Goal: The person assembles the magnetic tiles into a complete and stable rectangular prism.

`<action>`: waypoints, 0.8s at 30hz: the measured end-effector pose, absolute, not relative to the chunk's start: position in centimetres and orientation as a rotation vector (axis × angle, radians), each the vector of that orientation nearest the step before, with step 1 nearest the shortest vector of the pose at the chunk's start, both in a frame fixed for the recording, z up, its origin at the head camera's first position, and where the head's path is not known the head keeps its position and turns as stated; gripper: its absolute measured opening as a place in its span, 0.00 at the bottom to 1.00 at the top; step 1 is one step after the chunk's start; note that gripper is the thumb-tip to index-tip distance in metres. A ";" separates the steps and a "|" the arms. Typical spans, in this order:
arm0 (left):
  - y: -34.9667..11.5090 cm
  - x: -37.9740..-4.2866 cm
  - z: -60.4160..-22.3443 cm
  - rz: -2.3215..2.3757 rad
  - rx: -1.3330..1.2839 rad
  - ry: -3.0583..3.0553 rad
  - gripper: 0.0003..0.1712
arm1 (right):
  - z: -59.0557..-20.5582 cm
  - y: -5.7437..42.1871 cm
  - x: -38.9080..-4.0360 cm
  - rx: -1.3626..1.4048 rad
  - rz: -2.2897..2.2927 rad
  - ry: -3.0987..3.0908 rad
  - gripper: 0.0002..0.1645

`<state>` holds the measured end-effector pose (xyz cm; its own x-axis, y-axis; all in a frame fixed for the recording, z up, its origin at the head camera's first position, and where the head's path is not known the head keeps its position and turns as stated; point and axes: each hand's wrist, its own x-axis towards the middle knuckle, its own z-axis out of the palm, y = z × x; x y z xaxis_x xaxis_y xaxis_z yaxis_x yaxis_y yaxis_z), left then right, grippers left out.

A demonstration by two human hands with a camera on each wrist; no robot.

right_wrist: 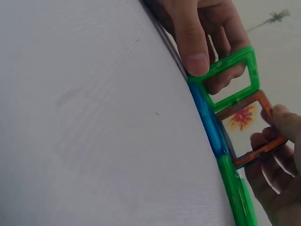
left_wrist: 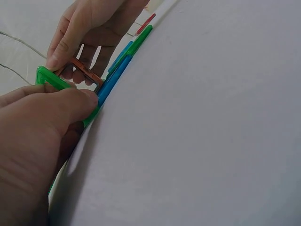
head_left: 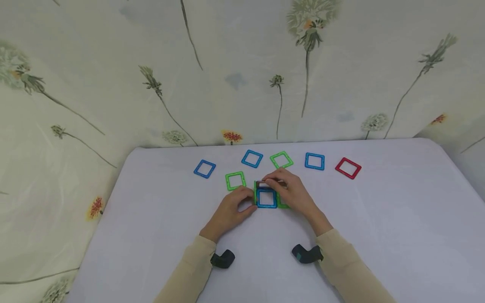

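A blue square magnetic tile [head_left: 267, 206] lies flat on the white table between the two hands. At its left edge stands a green square tile [right_wrist: 254, 70], which my left hand [head_left: 231, 212] pinches between thumb and fingers. An orange-brown square tile [right_wrist: 237, 104] stands along the blue tile's far edge, right beside the upright green one. My right hand [head_left: 293, 191] pinches this orange-brown tile by its upper and right side. Another green tile [head_left: 282, 206] lies flat against the blue tile's right edge, partly hidden under the right hand.
Loose square tiles lie behind the hands: a blue one [head_left: 198, 166], a green one [head_left: 227, 182], a second blue one [head_left: 245, 154], another green one [head_left: 277, 155], a third blue one [head_left: 315, 154] and a red one [head_left: 352, 163]. A flower-patterned cloth [head_left: 242, 97] hangs behind the table.
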<state>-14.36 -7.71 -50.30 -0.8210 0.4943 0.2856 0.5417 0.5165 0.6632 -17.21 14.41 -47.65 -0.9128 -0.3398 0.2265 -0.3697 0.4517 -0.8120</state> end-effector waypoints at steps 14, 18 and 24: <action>-7.3 -13.9 -50.2 -1.164 -0.913 -2.668 0.14 | -47.8 14.3 -17.3 0.600 1.565 -2.640 0.10; -7.4 -13.9 -50.3 -1.208 -0.896 -2.667 0.13 | -46.7 14.1 -16.8 0.603 1.570 -2.653 0.11; -7.4 -13.9 -50.4 -1.225 -0.888 -2.677 0.13 | -46.5 14.7 -16.7 0.569 1.545 -2.676 0.11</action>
